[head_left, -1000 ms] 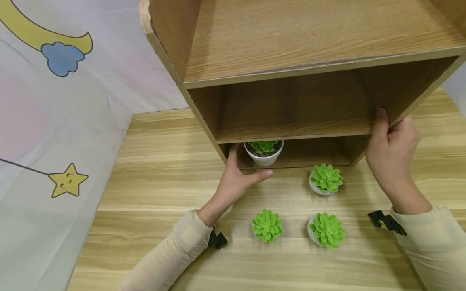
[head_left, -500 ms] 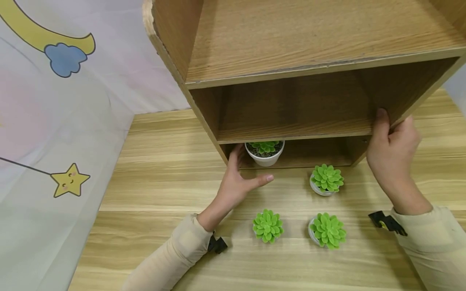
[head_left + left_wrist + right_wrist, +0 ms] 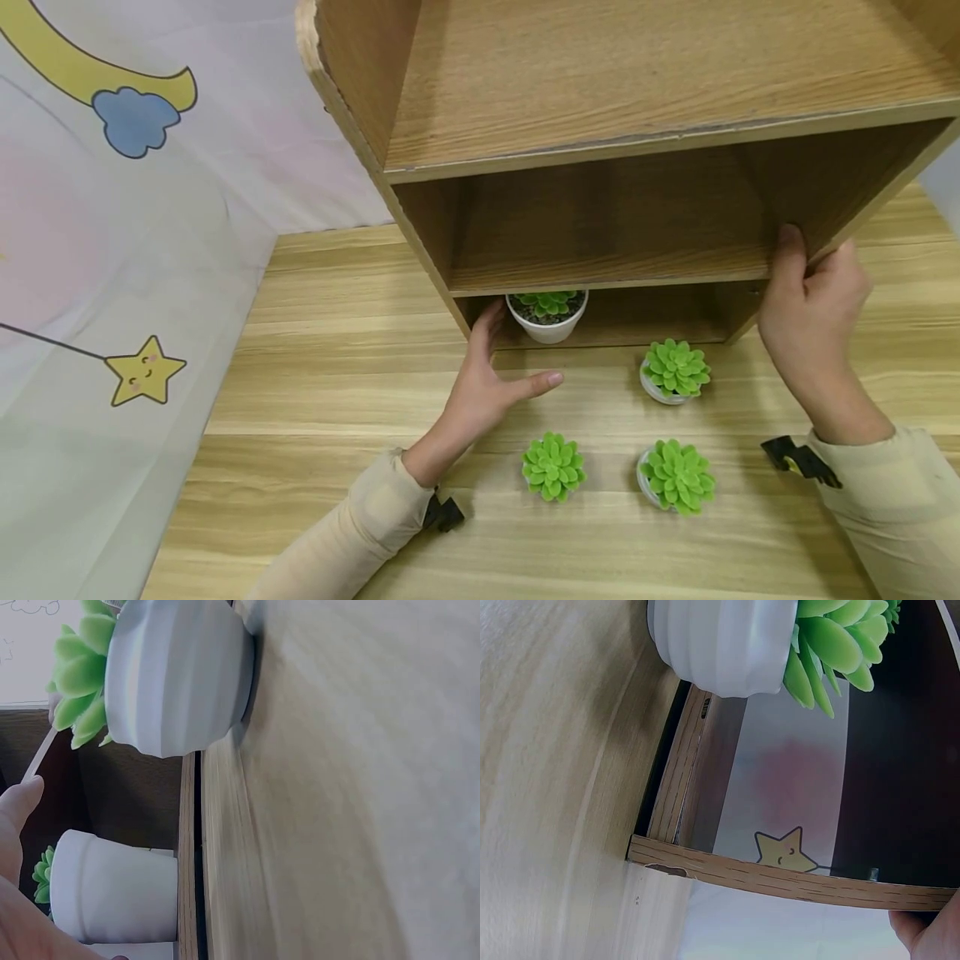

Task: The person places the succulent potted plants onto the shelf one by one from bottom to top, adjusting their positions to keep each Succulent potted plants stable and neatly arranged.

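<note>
My left hand (image 3: 483, 387) is at the front left of the wooden shelf unit (image 3: 660, 142). Its fingers reach into the lowest compartment beside a white potted succulent (image 3: 550, 331), while the thumb points away in front of the pot. Whether a fingertip touches the pot is unclear. The left wrist view has this white pot (image 3: 120, 892) upright on the bottom board, with the left thumb side (image 3: 15, 817) near. On the other side, my right hand (image 3: 813, 325) grips the unit's right side panel, thumb inside and fingers outside.
On the wood-grain table (image 3: 300, 350) before the unit stand three more potted succulents: one front left (image 3: 553, 468), one front right (image 3: 677, 477) and one close to the unit (image 3: 676, 369). A printed cloth (image 3: 112, 250) hangs at the left.
My left thumb has moved slightly down and away from the pot in the compartment. The right hand keeps its grip on the panel; the pots have not moved.
</note>
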Demonstrator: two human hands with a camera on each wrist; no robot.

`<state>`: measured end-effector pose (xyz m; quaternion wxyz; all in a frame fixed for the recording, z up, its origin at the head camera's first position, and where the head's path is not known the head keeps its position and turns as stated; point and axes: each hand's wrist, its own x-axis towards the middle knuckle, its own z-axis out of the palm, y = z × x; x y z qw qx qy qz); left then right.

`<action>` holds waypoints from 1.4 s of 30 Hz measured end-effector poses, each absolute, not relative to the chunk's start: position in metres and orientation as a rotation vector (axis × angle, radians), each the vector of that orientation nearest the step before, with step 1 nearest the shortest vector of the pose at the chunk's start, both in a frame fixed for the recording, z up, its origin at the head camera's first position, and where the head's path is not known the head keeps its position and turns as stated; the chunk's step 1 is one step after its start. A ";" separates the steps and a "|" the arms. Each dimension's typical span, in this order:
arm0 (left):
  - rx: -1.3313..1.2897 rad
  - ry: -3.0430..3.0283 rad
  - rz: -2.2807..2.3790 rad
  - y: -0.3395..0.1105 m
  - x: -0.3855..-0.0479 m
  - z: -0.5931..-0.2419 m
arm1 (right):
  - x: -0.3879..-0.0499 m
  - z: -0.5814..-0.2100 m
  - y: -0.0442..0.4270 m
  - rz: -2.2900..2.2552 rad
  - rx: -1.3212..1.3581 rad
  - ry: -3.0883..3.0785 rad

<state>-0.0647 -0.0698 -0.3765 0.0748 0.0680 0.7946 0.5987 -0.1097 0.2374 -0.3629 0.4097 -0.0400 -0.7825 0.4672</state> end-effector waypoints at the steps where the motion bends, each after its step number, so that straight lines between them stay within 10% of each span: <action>1: 0.192 2.373 1.792 -0.069 -0.063 -0.371 | -0.110 -0.362 0.237 1.189 -0.116 -1.967; 42: 0.185 2.426 1.590 -0.081 -0.051 -0.403 | -0.111 -0.363 0.236 1.199 -0.218 -1.980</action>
